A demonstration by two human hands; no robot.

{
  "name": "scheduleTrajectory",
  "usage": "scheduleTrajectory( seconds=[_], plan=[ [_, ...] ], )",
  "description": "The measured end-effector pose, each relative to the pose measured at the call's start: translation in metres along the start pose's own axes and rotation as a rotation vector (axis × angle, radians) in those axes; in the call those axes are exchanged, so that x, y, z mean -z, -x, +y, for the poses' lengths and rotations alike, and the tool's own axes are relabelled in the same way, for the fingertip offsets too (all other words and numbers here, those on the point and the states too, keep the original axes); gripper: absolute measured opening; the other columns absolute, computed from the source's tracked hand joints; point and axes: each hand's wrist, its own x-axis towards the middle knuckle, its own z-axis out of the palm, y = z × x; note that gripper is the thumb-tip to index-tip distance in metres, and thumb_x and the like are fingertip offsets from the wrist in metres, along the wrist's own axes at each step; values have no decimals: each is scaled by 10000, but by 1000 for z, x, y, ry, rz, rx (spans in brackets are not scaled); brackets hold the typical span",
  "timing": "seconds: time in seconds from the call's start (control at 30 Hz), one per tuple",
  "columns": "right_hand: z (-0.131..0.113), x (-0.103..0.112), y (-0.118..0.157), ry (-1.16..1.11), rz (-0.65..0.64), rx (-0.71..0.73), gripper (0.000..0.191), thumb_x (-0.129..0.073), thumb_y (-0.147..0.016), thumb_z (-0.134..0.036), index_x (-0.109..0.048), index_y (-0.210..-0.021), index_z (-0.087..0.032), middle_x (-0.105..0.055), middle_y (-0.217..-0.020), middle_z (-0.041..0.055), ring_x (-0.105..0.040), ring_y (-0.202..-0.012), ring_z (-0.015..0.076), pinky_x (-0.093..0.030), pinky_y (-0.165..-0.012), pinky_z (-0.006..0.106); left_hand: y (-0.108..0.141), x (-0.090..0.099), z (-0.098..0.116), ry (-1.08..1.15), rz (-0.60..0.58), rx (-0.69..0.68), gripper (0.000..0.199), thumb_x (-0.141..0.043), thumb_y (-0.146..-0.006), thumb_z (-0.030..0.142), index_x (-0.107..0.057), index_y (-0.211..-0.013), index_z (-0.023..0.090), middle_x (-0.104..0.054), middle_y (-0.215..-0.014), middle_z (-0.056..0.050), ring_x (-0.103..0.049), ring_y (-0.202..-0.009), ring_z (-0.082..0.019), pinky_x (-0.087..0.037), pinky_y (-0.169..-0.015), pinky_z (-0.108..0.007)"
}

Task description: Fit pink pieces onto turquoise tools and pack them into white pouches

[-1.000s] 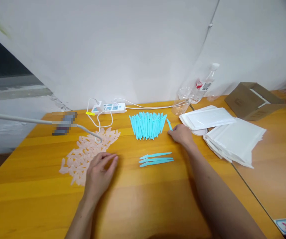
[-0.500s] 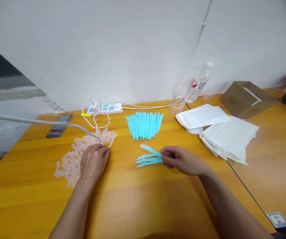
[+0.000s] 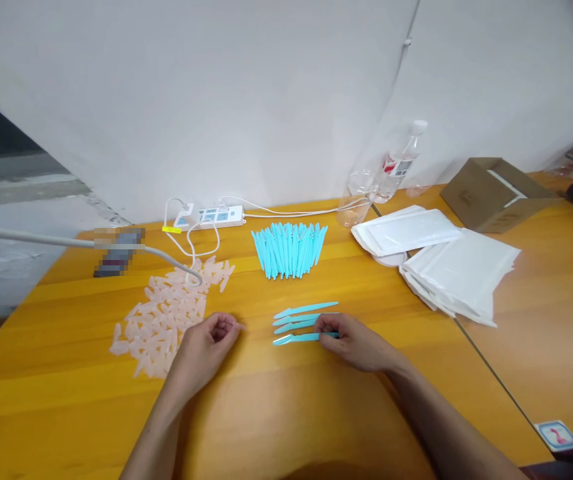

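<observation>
My right hand point(image 3: 354, 340) pinches the handle of a light blue eyebrow razor point(image 3: 299, 338) low over the table, its blade end pointing left. Just beyond it, several similar razors point(image 3: 299, 310) lie side by side, their right ends partly hidden by my fingers. My left hand point(image 3: 211, 343) is closed in a pinch to the left of them, with what looks like a small pale pink cap point(image 3: 242, 327) at its fingertips. A spread of translucent pink caps point(image 3: 159, 323) lies beside my left wrist. Farther back, a dense row of blue razors point(image 3: 289, 250) rests on the table.
A power strip point(image 3: 216, 217) with white cables stands by the wall, near a pixelated dark object point(image 3: 119, 252). At the right are stacked white packets point(image 3: 461, 273), a clear bottle point(image 3: 399, 163), a clear plastic container point(image 3: 356, 197) and an open cardboard box point(image 3: 491, 197).
My left hand has pulled away from the pink caps, moving right and nearer me. My right hand has lowered the held razor from above the small row to its near side.
</observation>
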Motion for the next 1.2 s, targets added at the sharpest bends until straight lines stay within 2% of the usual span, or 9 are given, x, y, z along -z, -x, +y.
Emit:
scheduleTrajectory(
  seconds=[0.2, 0.33, 0.6, 0.7, 0.77, 0.87, 0.93, 1.07, 1.2],
  plan=[
    [5, -4, 1, -51, 35, 32, 58, -476, -799, -178, -515, -757, -187, -402, -660, -62, -341, -609, 96, -271, -547, 233, 19, -5, 7, 309, -87, 124, 355, -660, -873, 514, -713, -922, 167, -730, -827, -51, -647, -764, -163, -494, -722, -250],
    [8, -4, 1, -119, 30, 41, 70, -468, -823, -195, -522, -780, -185, -379, -653, -66, -318, -598, 94, -258, -540, 234, 27, -19, 15, 504, -126, 201, 356, -676, -874, 509, -741, -924, 163, -748, -833, -63, -659, -758, -152, -509, -737, -248],
    [9, -4, 2, -124, 27, 43, 72, -496, -845, -195, -547, -796, -181, -402, -658, -64, -337, -597, 93, -271, -545, 231, 32, -42, 30, 557, -182, 230, 406, -712, -830, 541, -752, -887, 141, -766, -876, -100, -666, -759, -160, -516, -728, -257],
    [8, -7, 3, -56, 45, 89, 174, -512, -912, -274, -555, -769, -185, -423, -643, -60, -360, -586, 97, -282, -537, 231, 34, -52, 34, 460, -199, 226, 430, -669, -849, 564, -749, -863, 141, -737, -781, -71, -624, -685, -149, -479, -656, -243],
    [9, -9, 4, 41, 114, 151, 221, -542, -935, -336, -593, -781, -186, -498, -667, -41, -423, -598, 108, -320, -553, 238, 35, -56, 34, 329, -163, 177, 416, -637, -871, 558, -749, -859, 157, -704, -729, -44, -587, -653, -147, -435, -606, -238],
    [13, -11, 3, 263, 258, 332, 162, -626, -909, -332, -688, -875, -187, -641, -844, 38, -578, -796, 175, -424, -725, 293, 34, -59, 34, 92, -68, 9, 355, -593, -913, 508, -735, -835, 193, -669, -723, -23, -561, -664, -159, -403, -603, -250],
    [17, -11, 3, 398, 290, 421, 138, -641, -908, -303, -728, -929, -198, -666, -904, 69, -601, -899, 214, -427, -820, 341, 33, -60, 35, -51, -40, -88, 333, -555, -943, 472, -709, -807, 209, -652, -724, -21, -567, -676, -169, -408, -626, -262],
    [22, -9, 1, 546, 319, 411, 147, -631, -924, -283, -760, -918, -214, -654, -880, 76, -593, -872, 219, -415, -802, 354, 32, -64, 38, -233, 3, -179, 295, -503, -974, 436, -686, -858, 235, -661, -770, -31, -610, -719, -187, -434, -679, -284],
    [24, -10, -1, 599, 382, 388, 156, -630, -923, -263, -771, -885, -210, -622, -853, 76, -562, -820, 203, -406, -767, 342, 32, -69, 39, -340, 85, -217, 233, -551, -951, 424, -699, -946, 243, -640, -741, -21, -608, -702, -183, -430, -687, -288]
  ],
)
